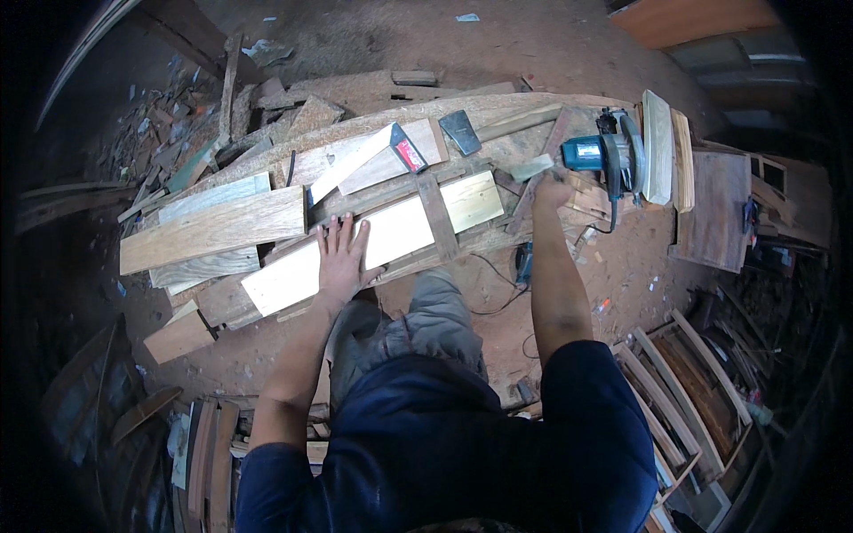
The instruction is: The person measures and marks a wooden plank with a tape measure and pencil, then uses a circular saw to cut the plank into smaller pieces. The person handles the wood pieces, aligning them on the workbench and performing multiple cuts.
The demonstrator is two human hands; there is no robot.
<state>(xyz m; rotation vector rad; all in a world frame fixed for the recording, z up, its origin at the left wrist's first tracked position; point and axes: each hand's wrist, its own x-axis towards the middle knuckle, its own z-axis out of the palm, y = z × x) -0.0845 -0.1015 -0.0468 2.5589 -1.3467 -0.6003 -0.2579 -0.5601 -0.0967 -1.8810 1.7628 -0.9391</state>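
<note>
My left hand lies flat with fingers spread on a long, pale, brightly lit board. A narrow dark wooden strip crosses over that board, right of the hand. My right hand is closed beyond the board's right end; what is inside its fingers is hidden. Against it sits a small pale green-grey block. Just past this hand, a teal circular saw rests on the bench with its blade side to the right. A long tapered pale piece with a red end lies beyond the board.
Wide planks are stacked at the bench's left. A dark flat block lies toward the back. Upright boards stand right of the saw. Below the bench are a cord and a second teal tool. Wooden frames lean at lower right; scraps litter the floor.
</note>
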